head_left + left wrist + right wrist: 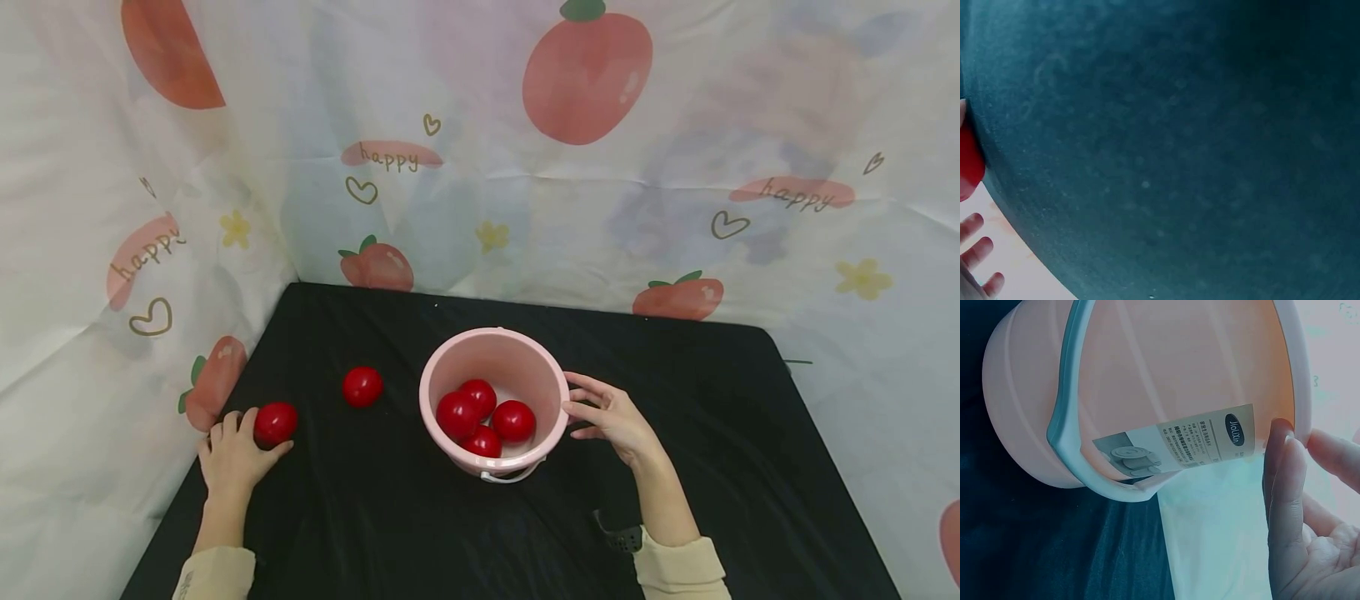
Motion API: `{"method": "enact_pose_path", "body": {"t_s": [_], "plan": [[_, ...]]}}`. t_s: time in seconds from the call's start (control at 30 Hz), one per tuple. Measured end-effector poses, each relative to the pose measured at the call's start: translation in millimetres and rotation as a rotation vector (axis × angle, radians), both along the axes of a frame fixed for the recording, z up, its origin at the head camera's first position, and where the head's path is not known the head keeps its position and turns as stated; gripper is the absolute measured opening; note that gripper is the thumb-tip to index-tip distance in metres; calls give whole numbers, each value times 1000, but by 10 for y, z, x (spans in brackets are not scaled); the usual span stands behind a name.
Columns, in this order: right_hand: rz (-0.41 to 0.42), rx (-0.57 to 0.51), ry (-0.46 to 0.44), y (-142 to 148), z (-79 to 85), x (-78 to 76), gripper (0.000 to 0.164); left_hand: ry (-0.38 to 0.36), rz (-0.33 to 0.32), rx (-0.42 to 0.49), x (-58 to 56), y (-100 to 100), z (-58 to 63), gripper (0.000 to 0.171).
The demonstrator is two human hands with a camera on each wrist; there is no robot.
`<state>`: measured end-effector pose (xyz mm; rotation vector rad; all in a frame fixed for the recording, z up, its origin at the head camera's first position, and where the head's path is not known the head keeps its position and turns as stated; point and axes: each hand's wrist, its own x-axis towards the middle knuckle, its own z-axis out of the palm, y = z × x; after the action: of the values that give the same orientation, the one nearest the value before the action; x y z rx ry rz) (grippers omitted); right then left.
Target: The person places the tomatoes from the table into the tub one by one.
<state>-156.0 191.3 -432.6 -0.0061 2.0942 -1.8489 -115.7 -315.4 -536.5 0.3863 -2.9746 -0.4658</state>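
My left hand is around a red ball at the table's left side, fingers along its left and the thumb below it. In the left wrist view, that ball shows at the left edge, with spread fingers apart from it. A pink bucket stands upright mid-table, holding several glossy red balls. At its right rim, my right hand pinches the edge, thumb on the rim and fingers outside. A label shows on the bucket's wall in the right wrist view.
Another red ball lies between the left hand and the bucket. The bucket's white handle hangs down at the front. A black cloth covers the table, and a fruit-printed curtain encloses the back and left.
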Motion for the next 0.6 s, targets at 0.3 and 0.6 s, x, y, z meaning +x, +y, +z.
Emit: {"method": "enact_pose_path", "body": {"t_s": [0.3, 0.6], "plan": [[-1, -9, -1, 0, -8, 0, 58, 65, -14, -65, -103, 47, 45, 72], [-3, -4, -4, -2, 4, 4, 58, 293, -128, -106, -345, 372, 450, 71]]}}
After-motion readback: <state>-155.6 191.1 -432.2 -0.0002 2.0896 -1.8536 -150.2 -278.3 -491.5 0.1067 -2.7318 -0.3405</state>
